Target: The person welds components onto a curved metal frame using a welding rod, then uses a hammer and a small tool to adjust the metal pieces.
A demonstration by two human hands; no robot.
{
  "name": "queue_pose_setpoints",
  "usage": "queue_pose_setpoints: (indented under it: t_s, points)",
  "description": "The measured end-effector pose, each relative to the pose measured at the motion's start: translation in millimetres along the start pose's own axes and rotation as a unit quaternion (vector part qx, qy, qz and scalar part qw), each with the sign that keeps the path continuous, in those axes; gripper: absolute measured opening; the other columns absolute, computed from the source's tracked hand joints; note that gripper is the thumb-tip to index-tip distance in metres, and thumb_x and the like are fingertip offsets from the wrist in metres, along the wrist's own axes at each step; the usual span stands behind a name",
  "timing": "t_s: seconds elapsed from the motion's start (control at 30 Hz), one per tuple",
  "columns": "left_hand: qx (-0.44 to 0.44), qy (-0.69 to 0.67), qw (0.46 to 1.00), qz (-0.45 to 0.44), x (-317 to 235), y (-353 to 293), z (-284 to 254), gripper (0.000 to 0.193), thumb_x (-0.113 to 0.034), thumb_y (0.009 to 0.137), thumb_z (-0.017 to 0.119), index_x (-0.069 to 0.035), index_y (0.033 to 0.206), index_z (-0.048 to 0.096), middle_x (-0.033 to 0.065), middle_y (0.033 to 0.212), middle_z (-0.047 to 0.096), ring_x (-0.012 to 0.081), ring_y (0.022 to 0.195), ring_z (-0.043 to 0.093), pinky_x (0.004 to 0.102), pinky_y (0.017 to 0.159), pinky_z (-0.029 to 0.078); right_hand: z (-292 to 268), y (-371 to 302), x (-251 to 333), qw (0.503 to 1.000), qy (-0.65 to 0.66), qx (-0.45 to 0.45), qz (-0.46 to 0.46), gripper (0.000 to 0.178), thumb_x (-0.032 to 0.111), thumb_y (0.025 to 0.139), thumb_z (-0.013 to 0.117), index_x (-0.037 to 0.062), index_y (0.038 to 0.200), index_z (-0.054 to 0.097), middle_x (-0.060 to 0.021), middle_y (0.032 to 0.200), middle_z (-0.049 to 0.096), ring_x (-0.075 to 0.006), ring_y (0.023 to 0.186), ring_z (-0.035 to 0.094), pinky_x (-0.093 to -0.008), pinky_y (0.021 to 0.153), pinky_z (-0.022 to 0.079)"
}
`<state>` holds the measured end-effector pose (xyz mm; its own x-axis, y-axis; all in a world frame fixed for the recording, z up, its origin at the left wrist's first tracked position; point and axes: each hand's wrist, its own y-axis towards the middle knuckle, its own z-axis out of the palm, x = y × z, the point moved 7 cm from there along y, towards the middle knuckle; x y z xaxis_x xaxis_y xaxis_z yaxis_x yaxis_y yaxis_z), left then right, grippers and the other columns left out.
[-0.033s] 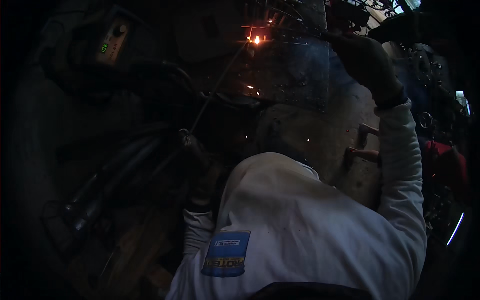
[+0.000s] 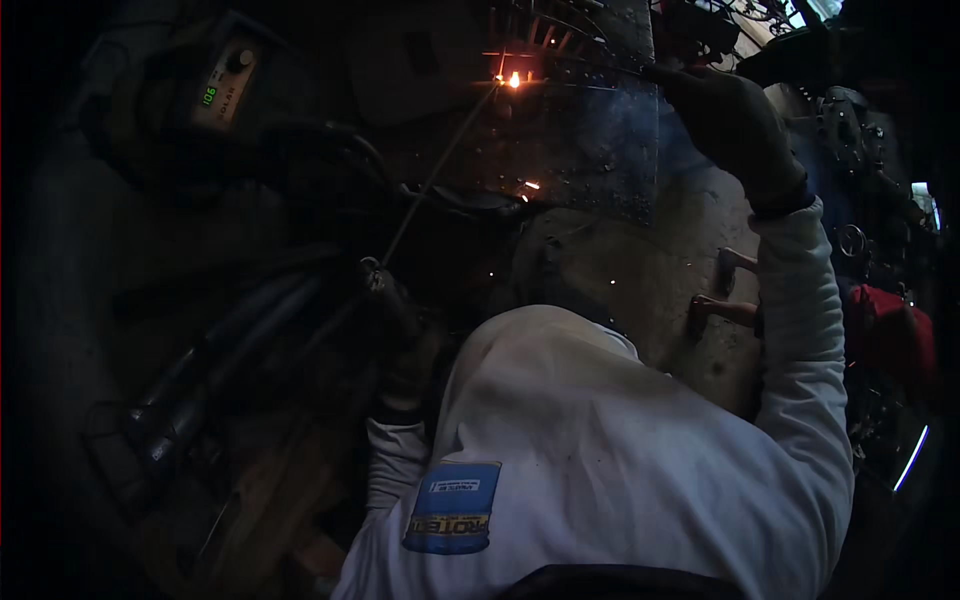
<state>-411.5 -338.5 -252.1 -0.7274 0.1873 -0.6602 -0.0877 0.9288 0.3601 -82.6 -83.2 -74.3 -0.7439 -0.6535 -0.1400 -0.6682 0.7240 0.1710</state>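
My left hand (image 2: 405,345), dark and poorly lit, is closed around a welding electrode holder (image 2: 378,277). A long thin welding rod (image 2: 430,185) slants up from it to a bright orange glow (image 2: 514,79) on a dark metal plate (image 2: 590,150). To the right of the plate is my right hand (image 2: 738,128), which looks gloved. Its fingers are pinched at the end of a thin dark bar (image 2: 610,67) that runs left toward the glow. Short metal pieces (image 2: 548,37) stand behind the glow; their exact shape is lost in the dark.
A welding machine (image 2: 228,85) with a lit green display stands at the far left. Cables (image 2: 345,145) lie beside it. Dark tubes (image 2: 215,350) lie at the left. Another person's legs (image 2: 728,308) and red clothing (image 2: 890,330) show at the right, near machinery (image 2: 855,130).
Sparks on the plate have shifted slightly right and down. The picture is a little brighter. Both hands and the rod stay in the same place.
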Motion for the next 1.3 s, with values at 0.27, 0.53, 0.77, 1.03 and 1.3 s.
queue_pose_setpoints:
  t_s: [0.27, 0.53, 0.77, 1.03, 1.3]
  points:
    - [0.076, -0.427, 0.836, -0.336, 45.7, -31.4, 34.5, 0.018, -0.006, 0.084, 0.072, 0.002, 0.099, 0.068, 0.0096, 0.083, 0.072, 0.0199, 0.070, 0.074, 0.0342, 0.071, 0.061, 1.3, 1.7, 2.0, 0.999, 0.031, -0.004, -0.015, 0.046, 0.003, 0.092, 0.062, 0.0198, 0.135, 0.067, -0.0110, 0.094, 0.074, -0.0289, 0.079, 0.074, -0.0374, 0.067, 0.060]
    - [0.109, -0.343, 0.877, -0.318, 38.7, -17.4, 23.2, 0.023, -0.007, 0.082, 0.074, 0.003, 0.102, 0.068, 0.0102, 0.083, 0.073, 0.0205, 0.071, 0.074, 0.0344, 0.070, 0.061, 6.2, -1.5, -1.6, 1.000, 0.012, -0.015, -0.015, 0.042, 0.008, 0.092, 0.064, 0.0245, 0.130, 0.070, -0.0103, 0.096, 0.073, -0.0308, 0.082, 0.073, -0.0401, 0.068, 0.060]
    - [0.097, -0.290, 0.911, -0.278, 33.3, -12.1, 18.4, 0.022, -0.007, 0.082, 0.074, 0.003, 0.100, 0.067, 0.0108, 0.083, 0.073, 0.0210, 0.071, 0.075, 0.0356, 0.070, 0.061, 1.4, 0.6, 2.9, 0.999, 0.002, -0.008, -0.036, 0.042, 0.006, 0.096, 0.062, 0.0208, 0.134, 0.068, -0.0121, 0.092, 0.074, -0.0298, 0.079, 0.073, -0.0375, 0.067, 0.059]
    - [0.089, -0.361, 0.860, -0.350, 56.3, -37.4, 36.3, 0.027, -0.009, 0.079, 0.077, 0.002, 0.101, 0.067, 0.0091, 0.083, 0.073, 0.0202, 0.074, 0.074, 0.0350, 0.071, 0.061, 0.6, 0.6, 1.8, 0.999, -0.006, -0.010, -0.034, 0.040, 0.010, 0.097, 0.062, 0.0216, 0.134, 0.068, -0.0127, 0.092, 0.074, -0.0317, 0.079, 0.073, -0.0388, 0.067, 0.059]
    - [0.056, -0.359, 0.867, -0.342, 48.4, -39.9, 31.9, 0.028, -0.007, 0.078, 0.078, 0.001, 0.103, 0.066, 0.0080, 0.086, 0.071, 0.0205, 0.074, 0.074, 0.0349, 0.071, 0.060, 0.7, -0.3, 2.1, 0.997, -0.021, -0.053, -0.045, 0.032, 0.015, 0.096, 0.064, 0.0246, 0.126, 0.073, -0.0110, 0.084, 0.073, -0.0306, 0.072, 0.073, -0.0406, 0.062, 0.059]
